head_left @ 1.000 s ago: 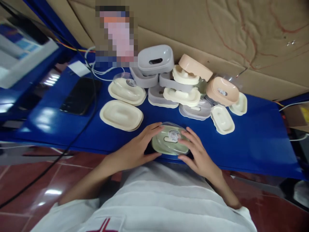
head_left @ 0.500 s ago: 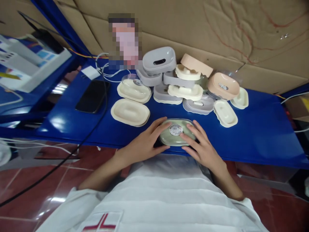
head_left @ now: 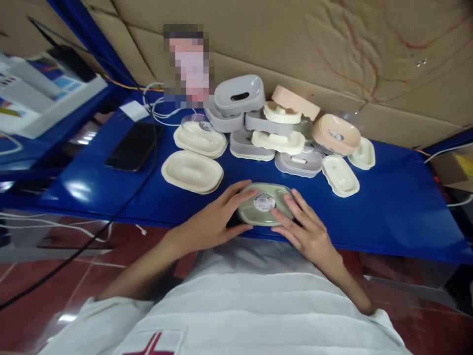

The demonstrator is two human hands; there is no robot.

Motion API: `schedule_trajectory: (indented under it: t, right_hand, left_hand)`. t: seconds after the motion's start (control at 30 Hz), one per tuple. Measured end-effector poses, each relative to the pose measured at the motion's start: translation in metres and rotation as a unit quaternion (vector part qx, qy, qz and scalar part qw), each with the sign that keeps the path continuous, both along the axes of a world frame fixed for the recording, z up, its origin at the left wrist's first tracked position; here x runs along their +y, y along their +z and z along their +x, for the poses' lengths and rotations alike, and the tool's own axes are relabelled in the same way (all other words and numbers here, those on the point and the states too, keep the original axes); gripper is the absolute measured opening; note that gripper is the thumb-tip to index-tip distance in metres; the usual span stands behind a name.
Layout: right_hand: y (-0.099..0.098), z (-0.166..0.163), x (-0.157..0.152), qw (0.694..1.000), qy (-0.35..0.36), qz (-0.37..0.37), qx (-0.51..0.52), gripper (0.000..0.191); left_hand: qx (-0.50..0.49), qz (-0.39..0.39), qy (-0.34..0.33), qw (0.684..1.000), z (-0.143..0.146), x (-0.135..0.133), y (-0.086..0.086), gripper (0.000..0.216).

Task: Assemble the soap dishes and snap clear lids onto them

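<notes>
Both sides unchanged: left hand (head_left: 212, 224), right hand (head_left: 306, 234) still clasp green soap box (head_left: 253, 213) at table (head_left: 388, 212) edge; fingers (head_left: 242, 191) gripping it

The left hand (head_left: 214, 222) and the right hand (head_left: 306, 231) clasped a green soap box (head_left: 258, 213) from either side at the near edge of the blue desk (head_left: 388, 207). Fingers of both hands lay on its clear lid, beside a round label (head_left: 264, 201). A cream tray (head_left: 192, 171) lay just beyond the left hand. A pile of grey, cream and peach soap dishes (head_left: 273, 128) stood against the cardboard wall (head_left: 332, 49). A black phone (head_left: 133, 146) lay at the far left of the desk.
</notes>
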State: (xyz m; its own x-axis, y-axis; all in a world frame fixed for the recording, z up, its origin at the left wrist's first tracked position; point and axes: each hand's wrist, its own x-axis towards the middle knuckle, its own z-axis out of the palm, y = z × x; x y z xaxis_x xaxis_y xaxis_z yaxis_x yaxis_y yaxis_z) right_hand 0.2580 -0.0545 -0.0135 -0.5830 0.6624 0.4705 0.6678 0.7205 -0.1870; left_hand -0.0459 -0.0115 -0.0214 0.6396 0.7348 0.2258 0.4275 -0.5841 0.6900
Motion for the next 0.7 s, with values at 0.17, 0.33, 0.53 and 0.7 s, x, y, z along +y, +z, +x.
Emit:
schedule_trajectory:
  t: [0.17, 0.33, 0.53, 0.7]
  right_hand:
    - [0.001, -0.001, 0.006, 0.996, -0.018, -0.083, 0.014, 0.089]
    - [0.011, 0.034, -0.005, 0.988, -0.041, -0.149, 0.026, 0.074]
    - [0.004, 0.137, -0.030, 0.934, -0.333, 0.090, 0.089, 0.078]
    - [-0.023, 0.208, -0.013, 0.829, -0.534, 0.158, 0.052, 0.080]
  left_hand:
    - [0.016, 0.004, 0.003, 1.000, 0.003, -0.001, 0.001, 0.081]
    - [0.051, 0.158, 0.062, 0.984, -0.009, -0.007, 0.009, 0.079]
    - [0.112, 0.251, 0.323, 0.906, -0.046, -0.004, 0.010, 0.038]
    - [0.164, 0.210, 0.264, 0.927, -0.030, -0.004, 0.002, 0.026]
